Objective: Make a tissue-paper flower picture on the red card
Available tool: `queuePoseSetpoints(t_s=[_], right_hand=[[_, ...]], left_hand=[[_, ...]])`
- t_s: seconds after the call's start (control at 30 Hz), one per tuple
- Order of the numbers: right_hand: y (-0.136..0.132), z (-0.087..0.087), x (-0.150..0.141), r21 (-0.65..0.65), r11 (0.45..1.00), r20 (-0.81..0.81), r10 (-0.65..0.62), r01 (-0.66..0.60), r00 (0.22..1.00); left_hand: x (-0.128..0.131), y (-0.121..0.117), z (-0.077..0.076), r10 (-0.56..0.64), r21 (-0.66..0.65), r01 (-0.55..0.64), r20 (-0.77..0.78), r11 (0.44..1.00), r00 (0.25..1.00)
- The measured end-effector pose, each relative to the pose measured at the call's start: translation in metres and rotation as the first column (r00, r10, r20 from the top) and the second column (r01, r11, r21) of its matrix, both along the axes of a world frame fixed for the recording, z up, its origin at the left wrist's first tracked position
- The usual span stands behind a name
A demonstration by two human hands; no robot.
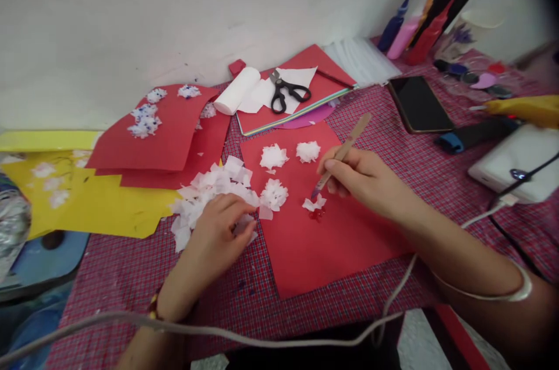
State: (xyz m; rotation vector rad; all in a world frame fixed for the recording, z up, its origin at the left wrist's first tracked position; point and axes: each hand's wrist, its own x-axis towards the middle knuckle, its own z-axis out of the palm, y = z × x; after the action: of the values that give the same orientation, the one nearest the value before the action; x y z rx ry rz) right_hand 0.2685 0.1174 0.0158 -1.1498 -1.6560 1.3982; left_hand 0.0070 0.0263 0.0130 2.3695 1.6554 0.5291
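Note:
My right hand (pixel 364 180) grips a flat wooden craft stick (pixel 349 143), its stained tip down at a small tuft of white paper (pixel 314 203). A wet red blob (pixel 317 214) shows just below that tuft. Both lie on a red paper sheet (pixel 332 259), which also bears several fluffy white paper clusters (pixel 273 195). Over a heap of torn white paper pieces (pixel 192 207), my left hand (pixel 220 230) is half curled, thumb and fingers apart. Its fingertips are close to the pieces at the sheet's left edge; I see nothing held in them.
Behind the sheet, black-handled scissors (pixel 286 93) and a white paper roll (pixel 238 90) rest on stacked papers. Decorated red sheets (pixel 144 154) overlap yellow paper (pixel 126 212) on the left. A phone (pixel 419 105), paint bottles (pixel 430 35) and a white box (pixel 519 163) stand right. A cable (pixel 244 342) crosses in front.

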Motion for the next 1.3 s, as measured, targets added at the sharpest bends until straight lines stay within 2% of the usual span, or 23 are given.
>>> queuePoseSetpoints(t_s=[0.07,0.17,0.23,0.3,0.37,0.43,0.47,0.5,0.53,0.6,0.67,0.7,0.73,0.8,0.97,1.3], right_hand=[[-0.001,0.000,-0.002,0.000,1.000,0.002,0.002,-0.002,1.000],[-0.004,0.000,-0.004,0.009,1.000,-0.001,0.013,-0.013,1.000],[-0.006,0.000,-0.005,0.023,0.999,-0.009,0.026,-0.026,1.000],[-0.008,0.002,-0.006,0.031,0.999,-0.020,0.031,-0.031,0.999],[-0.011,0.004,-0.006,0.031,0.999,-0.039,0.027,-0.025,0.999],[-0.013,0.006,-0.007,0.040,0.999,-0.077,0.029,-0.026,0.997],[-0.015,0.007,-0.007,0.049,0.998,-0.106,0.040,-0.035,0.994],[-0.016,0.008,-0.007,0.061,0.997,-0.143,0.056,-0.047,0.988],[-0.019,0.009,-0.008,0.071,0.996,-0.183,0.074,-0.062,0.980],[-0.024,0.010,-0.010,0.075,0.993,-0.255,0.112,-0.096,0.960],[-0.030,0.008,-0.013,0.074,0.989,-0.305,0.146,-0.130,0.941],[-0.033,0.007,-0.015,0.079,0.986,-0.315,0.167,-0.149,0.934],[-0.036,0.006,-0.017,0.095,0.981,-0.314,0.190,-0.168,0.930],[-0.040,0.003,-0.020,0.146,0.970,-0.285,0.229,-0.194,0.931],[-0.042,0.000,-0.024,0.252,0.940,-0.196,0.282,-0.230,0.939],[-0.041,-0.004,-0.029,0.253,0.937,-0.173,0.290,-0.242,0.941]], left_hand=[[0.015,-0.005,-0.002,0.019,0.025,-0.016,-0.112,1.000,0.994],[0.032,-0.011,-0.007,0.110,0.105,-0.082,-0.295,0.991,0.949],[0.038,-0.011,-0.011,0.150,0.142,-0.106,-0.352,0.984,0.924],[0.039,-0.008,-0.015,0.155,0.152,-0.108,-0.344,0.982,0.926],[0.036,-0.006,-0.016,0.134,0.144,-0.104,-0.219,0.984,0.967],[0.031,-0.004,-0.014,0.152,0.122,-0.157,0.049,0.980,0.987],[0.028,-0.003,-0.012,0.193,0.070,-0.213,0.217,0.975,0.957],[0.025,-0.002,-0.009,0.255,-0.017,-0.269,0.386,0.963,0.886],[0.023,-0.002,-0.007,0.329,-0.132,-0.307,0.538,0.942,0.777],[0.022,-0.002,-0.003,0.466,-0.374,-0.278,0.727,0.885,0.505],[0.024,-0.002,-0.002,0.548,-0.519,-0.176,0.786,0.836,0.285],[0.026,-0.002,-0.002,0.572,-0.557,-0.135,0.789,0.820,0.224],[0.027,-0.002,-0.003,0.589,-0.581,-0.105,0.785,0.807,0.193],[0.031,-0.002,-0.005,0.603,-0.602,-0.069,0.776,0.796,0.185],[0.036,-0.004,-0.007,0.599,-0.608,-0.037,0.768,0.793,0.226],[0.041,-0.005,-0.005,0.596,-0.610,-0.003,0.773,0.792,0.220]])
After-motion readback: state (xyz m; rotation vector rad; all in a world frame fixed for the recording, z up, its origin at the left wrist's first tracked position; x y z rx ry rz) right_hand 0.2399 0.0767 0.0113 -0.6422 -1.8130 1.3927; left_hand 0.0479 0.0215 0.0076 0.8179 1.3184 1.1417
